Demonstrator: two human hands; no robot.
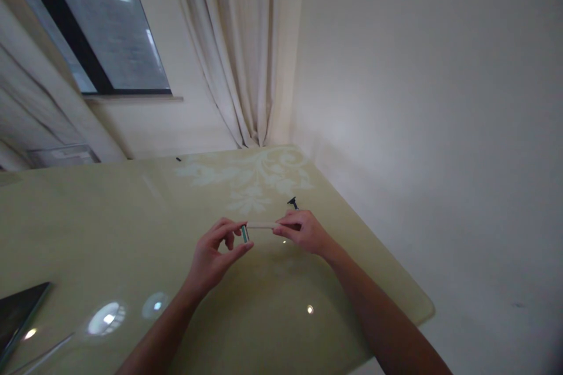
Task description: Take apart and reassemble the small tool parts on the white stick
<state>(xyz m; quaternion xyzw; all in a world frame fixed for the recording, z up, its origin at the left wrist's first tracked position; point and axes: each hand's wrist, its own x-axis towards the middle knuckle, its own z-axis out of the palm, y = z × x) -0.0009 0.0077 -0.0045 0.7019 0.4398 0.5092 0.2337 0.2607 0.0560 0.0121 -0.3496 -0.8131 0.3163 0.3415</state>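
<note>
My left hand (216, 252) pinches a small, narrow piece, green with pale edges (245, 234), by its two ends between finger and thumb. My right hand (304, 231) is closed on one end of a thin whitish stick (261, 225). The stick lies level between the hands, and its left end meets the upper part of the green piece; whether the two are joined cannot be told. Just behind my right hand, on the table, is a small black T-shaped thing like a razor (292, 203), its lower part hidden by the hand.
Both hands are above a glossy pale green table (109, 234) with a white floral pattern. A dark flat panel (20, 316) and a thin pale strip (48, 354) are at the lower left. A tiny black piece (178, 159) lies near the far edge. A wall (417, 129) borders the right side.
</note>
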